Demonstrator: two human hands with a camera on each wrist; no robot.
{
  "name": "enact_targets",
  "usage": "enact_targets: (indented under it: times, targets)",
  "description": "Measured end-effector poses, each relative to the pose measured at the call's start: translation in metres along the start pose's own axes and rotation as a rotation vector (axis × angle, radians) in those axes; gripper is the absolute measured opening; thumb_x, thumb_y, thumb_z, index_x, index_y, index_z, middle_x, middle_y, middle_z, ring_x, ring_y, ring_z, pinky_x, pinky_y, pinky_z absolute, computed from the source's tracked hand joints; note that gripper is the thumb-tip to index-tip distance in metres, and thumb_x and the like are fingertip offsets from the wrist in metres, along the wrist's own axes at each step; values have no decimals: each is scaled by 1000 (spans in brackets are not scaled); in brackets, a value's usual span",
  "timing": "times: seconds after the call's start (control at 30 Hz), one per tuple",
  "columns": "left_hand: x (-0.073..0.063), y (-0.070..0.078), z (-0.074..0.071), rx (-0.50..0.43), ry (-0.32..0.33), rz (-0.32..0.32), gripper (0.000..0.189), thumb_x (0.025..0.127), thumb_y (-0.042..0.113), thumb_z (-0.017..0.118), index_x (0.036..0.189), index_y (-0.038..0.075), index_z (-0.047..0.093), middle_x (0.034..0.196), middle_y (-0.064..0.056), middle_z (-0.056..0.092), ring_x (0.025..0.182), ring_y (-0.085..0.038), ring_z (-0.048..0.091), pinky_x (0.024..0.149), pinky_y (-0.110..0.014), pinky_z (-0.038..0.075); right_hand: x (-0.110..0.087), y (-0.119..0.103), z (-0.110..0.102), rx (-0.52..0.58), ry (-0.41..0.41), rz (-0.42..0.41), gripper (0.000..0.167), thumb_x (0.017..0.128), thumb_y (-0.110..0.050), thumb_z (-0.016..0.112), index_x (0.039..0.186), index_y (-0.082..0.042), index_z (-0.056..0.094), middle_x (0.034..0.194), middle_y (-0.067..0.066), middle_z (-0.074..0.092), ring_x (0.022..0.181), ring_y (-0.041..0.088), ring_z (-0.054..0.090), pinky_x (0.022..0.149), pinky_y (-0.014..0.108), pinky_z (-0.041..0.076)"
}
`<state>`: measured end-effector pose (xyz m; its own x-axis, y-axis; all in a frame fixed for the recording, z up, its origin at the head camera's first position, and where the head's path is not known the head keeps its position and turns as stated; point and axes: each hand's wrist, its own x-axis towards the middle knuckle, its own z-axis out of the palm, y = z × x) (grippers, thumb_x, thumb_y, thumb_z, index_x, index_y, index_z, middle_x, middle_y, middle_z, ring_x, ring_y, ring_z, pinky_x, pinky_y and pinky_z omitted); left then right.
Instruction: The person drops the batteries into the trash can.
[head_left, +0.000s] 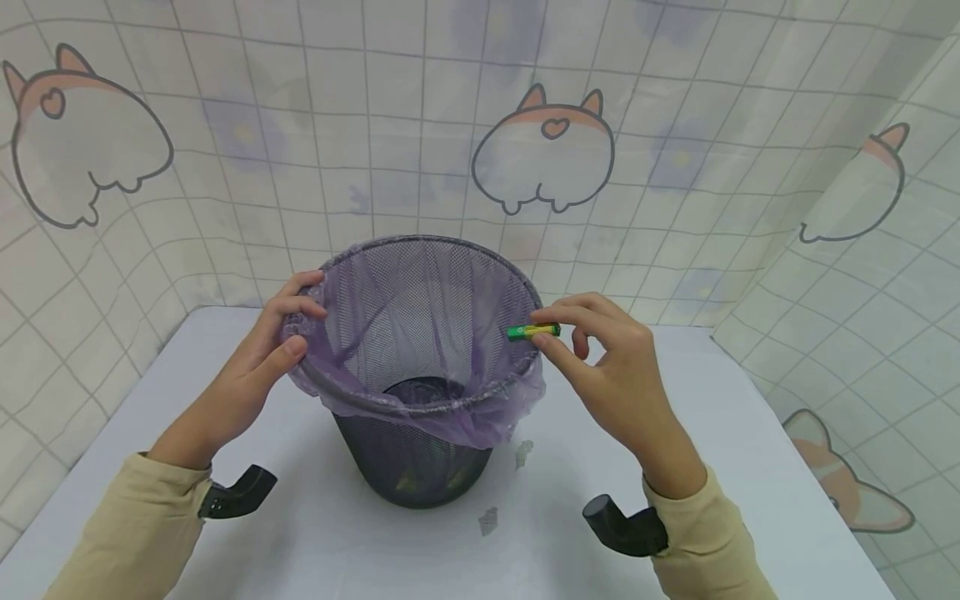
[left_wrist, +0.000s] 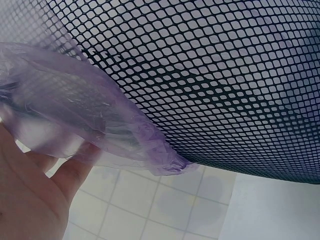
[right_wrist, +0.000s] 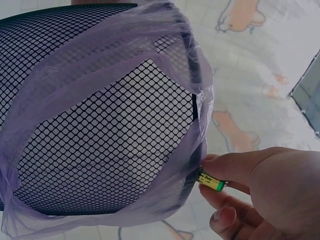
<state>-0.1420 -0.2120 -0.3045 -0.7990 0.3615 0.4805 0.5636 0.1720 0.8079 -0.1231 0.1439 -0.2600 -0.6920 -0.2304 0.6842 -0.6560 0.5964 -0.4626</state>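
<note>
A black mesh wastebasket (head_left: 412,475) stands upright, lined with a translucent purple trash bag (head_left: 491,421) folded over its rim. At the rim's left side, my left hand (head_left: 251,362) grips the edge through the bag, thumb and fingers bent over it. In the left wrist view, the bag's loose fold (left_wrist: 85,110) covers some fingertips. Between thumb and index finger, my right hand (head_left: 618,375) pinches a green and yellow battery (head_left: 525,332) at the right rim, its left end over the opening. The right wrist view shows the battery (right_wrist: 212,181) partly hidden by thumb and rim.
A white table (head_left: 300,550) carries the wastebasket, with small grey patches (head_left: 488,522) on its top near the base. Behind and at both sides hangs a grid-patterned curtain (head_left: 390,108) with cartoon corgi prints. Black curved pieces (head_left: 626,525) stick out at both sleeve cuffs.
</note>
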Motion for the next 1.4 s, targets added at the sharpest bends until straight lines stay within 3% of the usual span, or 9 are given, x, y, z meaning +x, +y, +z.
enact_targets:
  times: [1.0, 1.4]
  targets:
    - [0, 1, -1, -23, 1, 5, 29, 98, 10, 41, 125, 0, 42, 159, -2, 19, 149, -21, 9, 105, -77, 2, 0, 6, 0, -5, 22, -14, 19, 83, -7, 74, 102, -10, 73, 98, 2, 70, 64, 8, 43, 60, 19, 35]
    - [-2, 0, -4, 36, -3, -22, 43, 99, 11, 40, 142, 10, 38, 163, 5, 11, 152, -23, 6, 105, -78, 6, -4, 15, -1, -14, 40, 0, 19, 83, -5, 73, 101, -11, 73, 95, 0, 70, 63, 9, 43, 62, 18, 34]
